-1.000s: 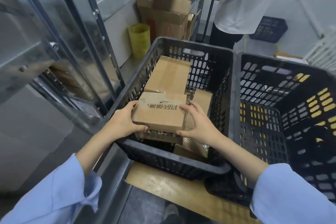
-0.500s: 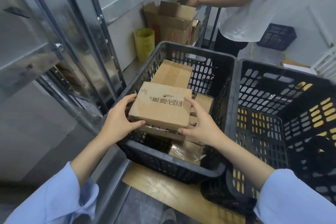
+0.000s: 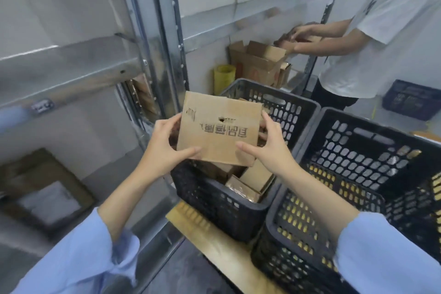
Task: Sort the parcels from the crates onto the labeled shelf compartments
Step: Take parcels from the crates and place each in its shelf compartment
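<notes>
A flat brown cardboard parcel (image 3: 218, 127) with dark printed characters is tilted up above the left black crate (image 3: 222, 203). My left hand (image 3: 164, 148) grips its left edge and my right hand (image 3: 267, 148) grips its right edge. More brown parcels (image 3: 250, 181) lie inside that crate under the raised one. The right black crate (image 3: 358, 188) stands beside it; its inside looks dark. The metal shelf unit (image 3: 155, 50) rises to the left, with a small label (image 3: 41, 106) on its beam.
Another person in a white shirt (image 3: 372, 38) works at the shelf behind the crates, hands over an open cardboard box (image 3: 260, 62). A yellow roll (image 3: 224, 77) stands near it. A blue crate (image 3: 410, 99) sits far right. A wooden board (image 3: 214, 234) lies under the crates.
Both hands have lifted the parcel up out of the left crate and tipped its printed face toward me. The view has swung up and left toward the shelf.
</notes>
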The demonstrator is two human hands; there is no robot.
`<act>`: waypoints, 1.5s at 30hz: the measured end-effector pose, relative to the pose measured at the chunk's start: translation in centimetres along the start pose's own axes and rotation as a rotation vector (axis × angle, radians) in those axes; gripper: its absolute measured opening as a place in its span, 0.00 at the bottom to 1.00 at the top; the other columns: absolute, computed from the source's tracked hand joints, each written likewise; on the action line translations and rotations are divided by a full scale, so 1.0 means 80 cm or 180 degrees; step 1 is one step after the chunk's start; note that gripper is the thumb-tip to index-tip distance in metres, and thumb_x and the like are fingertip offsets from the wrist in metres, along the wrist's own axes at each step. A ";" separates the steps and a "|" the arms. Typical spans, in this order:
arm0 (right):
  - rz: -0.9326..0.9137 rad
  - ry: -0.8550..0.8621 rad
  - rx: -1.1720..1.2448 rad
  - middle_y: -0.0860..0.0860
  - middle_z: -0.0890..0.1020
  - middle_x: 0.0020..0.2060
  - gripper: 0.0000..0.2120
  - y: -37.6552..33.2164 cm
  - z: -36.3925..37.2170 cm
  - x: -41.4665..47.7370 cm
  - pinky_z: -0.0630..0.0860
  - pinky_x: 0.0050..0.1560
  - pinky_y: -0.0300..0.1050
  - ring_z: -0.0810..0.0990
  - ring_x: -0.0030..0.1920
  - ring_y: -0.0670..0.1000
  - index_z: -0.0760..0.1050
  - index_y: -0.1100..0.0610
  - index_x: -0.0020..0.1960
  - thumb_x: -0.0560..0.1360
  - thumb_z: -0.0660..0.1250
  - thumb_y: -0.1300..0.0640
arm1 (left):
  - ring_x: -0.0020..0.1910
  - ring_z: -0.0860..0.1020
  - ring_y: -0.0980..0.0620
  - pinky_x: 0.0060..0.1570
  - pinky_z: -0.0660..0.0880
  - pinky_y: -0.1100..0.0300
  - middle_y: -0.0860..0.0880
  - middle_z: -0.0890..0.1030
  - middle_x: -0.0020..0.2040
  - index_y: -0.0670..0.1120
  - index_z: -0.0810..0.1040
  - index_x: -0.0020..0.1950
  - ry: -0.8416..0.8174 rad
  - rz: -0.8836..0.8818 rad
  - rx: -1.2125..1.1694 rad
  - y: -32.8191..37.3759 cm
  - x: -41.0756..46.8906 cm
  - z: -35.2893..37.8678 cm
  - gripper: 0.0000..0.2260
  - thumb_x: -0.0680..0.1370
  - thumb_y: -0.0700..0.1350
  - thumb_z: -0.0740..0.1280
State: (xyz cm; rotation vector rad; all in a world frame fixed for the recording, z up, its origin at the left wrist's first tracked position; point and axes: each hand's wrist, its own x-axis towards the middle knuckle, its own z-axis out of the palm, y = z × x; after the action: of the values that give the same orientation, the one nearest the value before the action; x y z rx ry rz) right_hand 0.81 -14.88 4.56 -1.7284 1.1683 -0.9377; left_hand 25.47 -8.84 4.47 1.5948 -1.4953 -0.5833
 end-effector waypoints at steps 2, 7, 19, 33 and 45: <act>-0.0102 -0.0113 -0.0026 0.46 0.63 0.65 0.42 -0.013 0.000 -0.010 0.66 0.64 0.41 0.68 0.59 0.41 0.55 0.49 0.79 0.73 0.75 0.54 | 0.60 0.70 0.58 0.62 0.66 0.63 0.52 0.68 0.62 0.53 0.66 0.73 0.0268 -0.0004 -0.0032 0.012 -0.029 -0.009 0.35 0.69 0.46 0.78; -0.0431 -0.0429 0.0316 0.43 0.65 0.68 0.35 -0.035 0.014 -0.042 0.69 0.60 0.31 0.69 0.63 0.39 0.57 0.46 0.71 0.72 0.75 0.51 | 0.64 0.72 0.52 0.65 0.72 0.48 0.57 0.69 0.66 0.52 0.65 0.67 0.0699 -0.0281 -0.0299 0.032 -0.113 -0.026 0.31 0.70 0.48 0.77; -0.0849 -0.1832 0.0654 0.43 0.65 0.67 0.31 -0.091 0.126 -0.127 0.65 0.70 0.42 0.66 0.70 0.44 0.58 0.42 0.73 0.75 0.70 0.47 | 0.60 0.71 0.66 0.56 0.67 0.77 0.55 0.68 0.68 0.53 0.62 0.74 0.1860 -0.0811 -0.0039 0.049 -0.315 -0.091 0.35 0.72 0.44 0.76; -0.1478 -0.2792 0.0938 0.37 0.69 0.62 0.34 -0.165 0.274 -0.246 0.65 0.50 0.17 0.68 0.55 0.22 0.60 0.52 0.71 0.73 0.73 0.66 | 0.63 0.75 0.56 0.55 0.74 0.71 0.53 0.72 0.68 0.52 0.62 0.76 0.3077 -0.1335 0.0229 0.055 -0.539 -0.170 0.40 0.69 0.43 0.78; -0.1720 -0.3495 0.1361 0.44 0.67 0.66 0.38 -0.224 0.360 -0.406 0.76 0.62 0.42 0.71 0.68 0.47 0.60 0.51 0.71 0.70 0.73 0.73 | 0.65 0.75 0.53 0.65 0.73 0.52 0.56 0.72 0.66 0.58 0.68 0.68 0.3561 -0.1199 0.0179 0.085 -0.726 -0.206 0.37 0.62 0.52 0.79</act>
State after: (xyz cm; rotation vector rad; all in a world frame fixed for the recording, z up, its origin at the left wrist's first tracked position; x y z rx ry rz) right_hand 23.19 26.39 5.92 -1.7854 -0.2045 -0.3292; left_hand 24.74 51.91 6.53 1.7779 -0.3814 0.1915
